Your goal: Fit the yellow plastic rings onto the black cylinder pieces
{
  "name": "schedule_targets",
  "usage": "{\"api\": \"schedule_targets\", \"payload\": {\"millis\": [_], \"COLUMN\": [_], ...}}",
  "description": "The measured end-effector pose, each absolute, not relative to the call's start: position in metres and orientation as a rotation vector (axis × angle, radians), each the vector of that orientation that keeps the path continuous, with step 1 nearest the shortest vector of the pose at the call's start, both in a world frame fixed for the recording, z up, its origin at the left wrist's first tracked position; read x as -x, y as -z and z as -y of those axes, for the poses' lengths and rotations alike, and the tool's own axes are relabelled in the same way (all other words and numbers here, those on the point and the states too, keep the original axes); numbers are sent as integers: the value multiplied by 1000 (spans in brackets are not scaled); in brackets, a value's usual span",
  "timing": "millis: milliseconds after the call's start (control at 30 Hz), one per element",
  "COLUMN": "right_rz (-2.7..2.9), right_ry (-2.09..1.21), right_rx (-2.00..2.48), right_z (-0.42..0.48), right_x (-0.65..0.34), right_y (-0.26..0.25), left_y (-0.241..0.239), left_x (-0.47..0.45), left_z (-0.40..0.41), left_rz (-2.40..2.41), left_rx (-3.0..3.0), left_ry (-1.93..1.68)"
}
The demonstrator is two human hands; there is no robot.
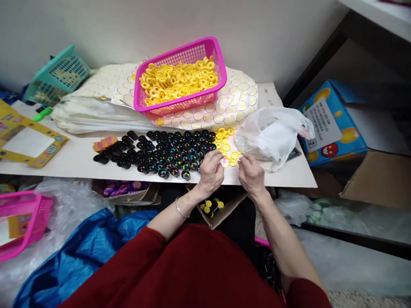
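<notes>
My left hand (210, 174) is closed in a pinch at the table's front, beside the black cups. A small pinkish bit shows at its fingertips, too small to name. Just to the right, my right hand (251, 174) is pinched as well, and what its fingers hold is hidden. Several yellow rings (225, 147) lie on the table between and beyond both hands. Many upright black cups (174, 171) with small colourful pieces inside stand in rows to the left. Some black cups (100, 159) at the far left lie tipped over.
Behind the cups, a pink basket (138, 92) full of yellow rings rests on sheets of round stickers (239, 96). A white plastic bag (272, 132) sits right of my hands. A box of yellow-capped black pieces (224, 214) is below the table edge; a blue carton (334, 124) stands right.
</notes>
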State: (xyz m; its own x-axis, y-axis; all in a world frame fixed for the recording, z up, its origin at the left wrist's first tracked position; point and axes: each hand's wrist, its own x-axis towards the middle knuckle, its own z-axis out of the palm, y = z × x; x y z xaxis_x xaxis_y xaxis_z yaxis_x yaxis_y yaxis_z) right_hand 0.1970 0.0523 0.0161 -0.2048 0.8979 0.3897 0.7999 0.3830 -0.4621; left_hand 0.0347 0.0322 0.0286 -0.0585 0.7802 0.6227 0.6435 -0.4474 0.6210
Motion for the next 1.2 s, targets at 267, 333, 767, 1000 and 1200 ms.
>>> {"api": "schedule_targets", "payload": {"millis": [267,333,767,1000,1200], "right_rz": [2125,2168,2266,1722,742], "right_ry": [-297,-300,-482,-873,-1637], "right_rx": [1659,1667,1479,1485,1434], "right_z": [-67,-64,-58,-85,-104], "right_x": [-180,-179,-188,-170,-161], "right_y": [-6,-7,-11,-14,-42], "left_y": [13,17,16,15,19], "left_x": [-3,-1,-15,-17,-14], "left_z": [38,38,20,18,17], "left_rz": [-1652,-1690,-1634,-1568,-1535], "left_rx": [-2308,-2298,-2248,-2267,-2237], "left_ry": [-1395,-1378,-1209,-1314,-1458]}}
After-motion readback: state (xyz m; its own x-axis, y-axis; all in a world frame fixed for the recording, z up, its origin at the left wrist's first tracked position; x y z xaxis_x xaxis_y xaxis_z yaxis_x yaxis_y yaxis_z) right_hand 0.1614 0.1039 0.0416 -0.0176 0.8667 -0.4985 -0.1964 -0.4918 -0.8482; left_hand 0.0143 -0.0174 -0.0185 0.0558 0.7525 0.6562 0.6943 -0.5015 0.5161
